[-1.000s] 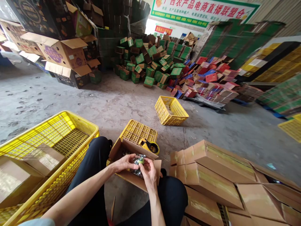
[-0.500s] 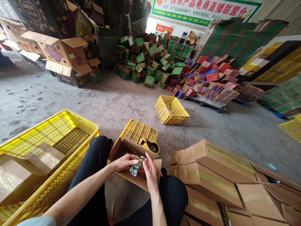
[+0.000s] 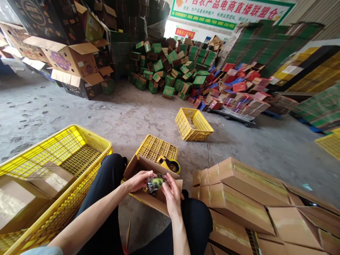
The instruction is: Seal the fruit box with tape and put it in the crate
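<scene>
Between my two hands is a clear plastic bag (image 3: pixel 154 183) with something green inside; the kind of produce is too small to tell. My left hand (image 3: pixel 139 181) grips the bag's left side between thumb and fingers. On the right side, my right hand (image 3: pixel 171 191) pinches it with thumb and fingertips. Both hands are over an open cardboard box (image 3: pixel 150 201), whose contents are mostly hidden by them. Just behind the box, a yellow and black tape dispenser (image 3: pixel 169 164) lies on an upturned yellow crate (image 3: pixel 156 147).
A large yellow crate (image 3: pixel 106 146) holding cardboard boxes stands at my left. Stacked taped cartons (image 3: pixel 247 180) rise at my right. Ahead on the floor is a smaller yellow crate (image 3: pixel 195 129). Farther back lie heaps of green boxes (image 3: pixel 170 76) and red and blue boxes (image 3: pixel 236 88).
The bag has turned in my hands and now lies more level, its green contents showing more. My right fingers, spread half a second ago, have closed on its right side.
</scene>
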`<state>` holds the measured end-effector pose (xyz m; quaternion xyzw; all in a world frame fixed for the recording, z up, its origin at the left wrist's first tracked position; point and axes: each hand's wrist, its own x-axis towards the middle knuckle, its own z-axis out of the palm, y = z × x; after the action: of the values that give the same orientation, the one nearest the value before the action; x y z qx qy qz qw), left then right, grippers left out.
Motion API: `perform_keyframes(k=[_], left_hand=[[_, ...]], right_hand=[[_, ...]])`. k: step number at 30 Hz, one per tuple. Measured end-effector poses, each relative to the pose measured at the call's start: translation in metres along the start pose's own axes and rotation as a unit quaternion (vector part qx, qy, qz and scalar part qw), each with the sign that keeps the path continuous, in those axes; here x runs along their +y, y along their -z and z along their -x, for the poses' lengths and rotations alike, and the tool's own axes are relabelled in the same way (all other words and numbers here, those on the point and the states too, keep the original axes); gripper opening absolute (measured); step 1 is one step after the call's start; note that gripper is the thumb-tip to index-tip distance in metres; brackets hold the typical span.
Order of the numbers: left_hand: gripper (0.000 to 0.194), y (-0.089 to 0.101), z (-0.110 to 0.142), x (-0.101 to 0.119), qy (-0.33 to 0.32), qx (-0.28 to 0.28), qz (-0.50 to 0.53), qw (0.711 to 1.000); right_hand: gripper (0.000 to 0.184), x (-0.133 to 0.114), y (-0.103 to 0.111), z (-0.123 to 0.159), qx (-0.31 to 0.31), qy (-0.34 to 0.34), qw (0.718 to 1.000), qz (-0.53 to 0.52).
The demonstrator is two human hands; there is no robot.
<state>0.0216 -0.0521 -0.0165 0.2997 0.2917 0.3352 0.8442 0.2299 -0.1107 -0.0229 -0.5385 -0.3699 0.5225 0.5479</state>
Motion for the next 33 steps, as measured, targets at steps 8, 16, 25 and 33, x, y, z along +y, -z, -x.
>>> perform_keyframes(k=[8, 16, 25, 33], left_hand=[[0.061, 0.000, 0.002, 0.003, -0.025, -0.017, 0.017, 0.999], [0.064, 0.005, -0.002, -0.004, -0.022, -0.015, -0.006, 1.000], [0.044, 0.008, -0.006, -0.006, -0.049, 0.043, -0.025, 0.998], [0.046, 0.008, -0.007, -0.005, -0.078, 0.052, -0.080, 0.992]], right_hand=[[0.060, 0.004, -0.001, -0.001, 0.027, 0.015, 0.999, 0.028], [0.045, -0.001, -0.004, 0.000, 0.052, 0.025, 0.998, -0.003], [0.052, -0.011, -0.011, 0.004, 0.057, -0.001, 0.998, -0.019], [0.058, -0.013, -0.010, 0.007, -0.018, 0.000, 0.999, 0.033]])
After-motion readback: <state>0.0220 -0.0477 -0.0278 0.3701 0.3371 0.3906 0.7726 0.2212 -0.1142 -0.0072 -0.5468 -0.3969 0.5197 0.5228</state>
